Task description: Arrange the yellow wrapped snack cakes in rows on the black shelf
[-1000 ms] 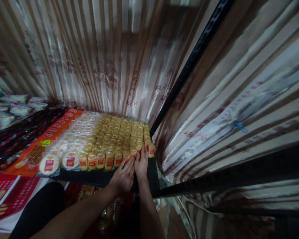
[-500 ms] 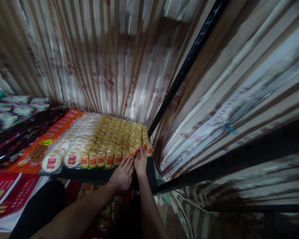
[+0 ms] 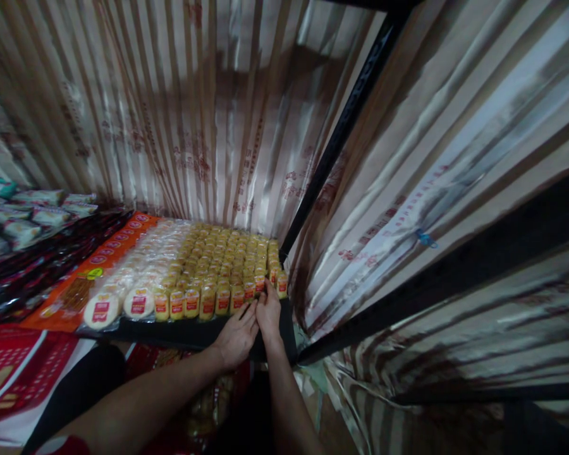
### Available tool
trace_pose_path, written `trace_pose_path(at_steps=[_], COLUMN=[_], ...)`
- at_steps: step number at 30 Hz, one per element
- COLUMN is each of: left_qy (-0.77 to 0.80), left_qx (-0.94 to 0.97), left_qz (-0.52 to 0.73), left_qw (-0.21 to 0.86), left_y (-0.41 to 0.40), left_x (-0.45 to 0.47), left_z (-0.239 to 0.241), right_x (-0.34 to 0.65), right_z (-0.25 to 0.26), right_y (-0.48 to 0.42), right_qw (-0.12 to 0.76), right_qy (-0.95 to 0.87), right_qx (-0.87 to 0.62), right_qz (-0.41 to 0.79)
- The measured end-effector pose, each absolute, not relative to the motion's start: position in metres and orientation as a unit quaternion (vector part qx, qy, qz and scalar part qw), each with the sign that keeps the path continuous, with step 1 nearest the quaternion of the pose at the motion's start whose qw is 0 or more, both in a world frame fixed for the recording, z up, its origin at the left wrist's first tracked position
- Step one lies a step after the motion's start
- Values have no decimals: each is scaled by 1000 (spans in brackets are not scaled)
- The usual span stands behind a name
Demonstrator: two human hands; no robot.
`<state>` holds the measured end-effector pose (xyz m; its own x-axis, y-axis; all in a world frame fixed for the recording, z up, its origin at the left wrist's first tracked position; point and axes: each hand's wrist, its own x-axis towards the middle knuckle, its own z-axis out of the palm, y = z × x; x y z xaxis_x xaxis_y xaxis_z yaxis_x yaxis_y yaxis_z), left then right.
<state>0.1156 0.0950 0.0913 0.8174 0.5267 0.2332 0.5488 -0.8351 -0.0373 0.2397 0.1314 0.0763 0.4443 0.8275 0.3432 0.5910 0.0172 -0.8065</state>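
Small yellow wrapped cakes (image 3: pixel 207 299) with red labels stand in tight rows on a black shelf (image 3: pixel 171 333). My left hand (image 3: pixel 238 335) is just in front of the front row, fingers stretched out and held close together, with nothing seen in it. Beside it, my right hand (image 3: pixel 268 314) reaches up to the right end of that row. Its fingertips are at the cakes there, the fingers extended, and no cake is seen gripped. The two hands almost touch. Left of the cakes are rows of round white packaged crackers (image 3: pixel 139 304) with red labels.
Orange snack packets (image 3: pixel 71 291), dark shiny packets (image 3: pixel 38 265) and white packets (image 3: pixel 47 216) lie farther left. Striped printed sheeting (image 3: pixel 194 114) hangs behind. A black post (image 3: pixel 332 158) rises at the shelf's right corner, and a black bar (image 3: pixel 408 284) runs rightward.
My left hand has drawn back slightly from the front row, uncovering labels. My right hand's fingers have come down a little. The view has shifted slightly.
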Motion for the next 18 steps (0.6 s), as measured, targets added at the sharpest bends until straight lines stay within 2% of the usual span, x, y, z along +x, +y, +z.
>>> trace_pose_path(at_steps=[9, 18], left_qy=[-276, -314], left_qx=[-948, -929], left_qz=[-151, -192], left_qw=[48, 42], left_y=[111, 115], left_x=[142, 144], left_z=[102, 86], right_x=[247, 239], right_z=[86, 97], right_y=[132, 124], right_qw=[499, 424], right_qy=[-496, -507], right_qx=[-703, -749], right_qz=[101, 39])
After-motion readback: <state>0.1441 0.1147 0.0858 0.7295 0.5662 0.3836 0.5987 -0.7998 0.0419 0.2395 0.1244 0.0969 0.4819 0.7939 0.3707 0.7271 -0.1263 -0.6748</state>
